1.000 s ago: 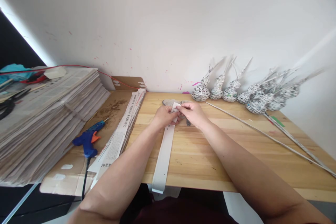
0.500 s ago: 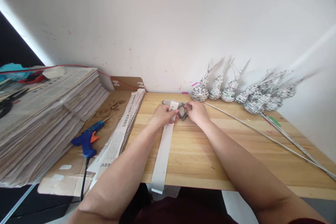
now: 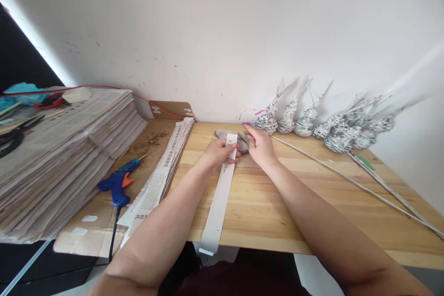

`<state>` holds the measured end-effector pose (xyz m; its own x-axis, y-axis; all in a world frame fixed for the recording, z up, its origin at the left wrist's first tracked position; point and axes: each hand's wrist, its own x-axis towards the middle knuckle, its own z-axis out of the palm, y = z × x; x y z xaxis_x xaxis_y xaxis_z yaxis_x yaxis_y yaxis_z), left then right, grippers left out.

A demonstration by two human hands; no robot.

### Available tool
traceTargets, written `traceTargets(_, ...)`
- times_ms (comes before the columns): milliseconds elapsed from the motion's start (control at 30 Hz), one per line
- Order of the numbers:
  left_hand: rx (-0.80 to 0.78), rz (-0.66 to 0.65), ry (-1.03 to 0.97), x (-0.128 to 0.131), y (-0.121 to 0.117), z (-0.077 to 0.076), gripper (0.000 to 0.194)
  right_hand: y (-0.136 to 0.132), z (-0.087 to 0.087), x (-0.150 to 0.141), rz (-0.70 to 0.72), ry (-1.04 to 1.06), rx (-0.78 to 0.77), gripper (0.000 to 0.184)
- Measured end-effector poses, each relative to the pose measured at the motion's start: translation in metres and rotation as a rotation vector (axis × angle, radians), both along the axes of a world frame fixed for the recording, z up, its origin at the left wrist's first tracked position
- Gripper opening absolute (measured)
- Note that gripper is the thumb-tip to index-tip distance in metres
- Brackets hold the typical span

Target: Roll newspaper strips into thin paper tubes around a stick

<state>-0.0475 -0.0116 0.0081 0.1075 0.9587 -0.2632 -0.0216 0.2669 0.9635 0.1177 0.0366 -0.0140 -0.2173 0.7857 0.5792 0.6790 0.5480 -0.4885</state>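
A long white strip of newspaper runs down the wooden table and hangs over its front edge. My left hand is closed on the strip near its far end, thumb on top and fingers underneath. Behind that end lies a crumpled grey cloth, partly covered by the strip and both hands. My right hand rests at the right side of the cloth, touching it, with the index finger stretched out and the other fingers partly hidden.
To the left lie newspaper strips, a blue glue gun on cardboard, and a tall newspaper stack. Several woven paper gourd shapes stand along the wall. Long thin paper rods lie on the right.
My right hand's fingers have loosened from a pinch on the cloth, and the index finger now points out. The cloth lies flatter. My left hand keeps the strip; the view shifts slightly.
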Motion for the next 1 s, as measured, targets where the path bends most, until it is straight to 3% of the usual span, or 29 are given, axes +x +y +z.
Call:
traceTargets(67,-0.006,0.003,-0.001,0.0,0.001,0.0,0.022,-0.008,0.007,-0.005,0.025,0.051,0.003,0.031)
traceTargets(267,0.026,-0.053,0.037,0.002,0.0,-0.002,0.022,-0.021,0.016,-0.014,0.234,0.339,-0.479,0.033)
traceTargets(400,0.037,-0.067,0.057,0.003,-0.001,-0.001,0.022,-0.017,0.013,-0.015,0.305,0.526,-0.654,0.032)
traceTargets(633,0.047,-0.095,0.116,0.002,0.0,-0.001,0.025,-0.016,0.017,-0.013,0.302,0.598,-0.811,0.031)
traceTargets(1000,0.058,-0.118,0.124,0.003,0.0,-0.005,0.028,-0.014,0.012,-0.016,0.245,0.732,-0.795,0.026)
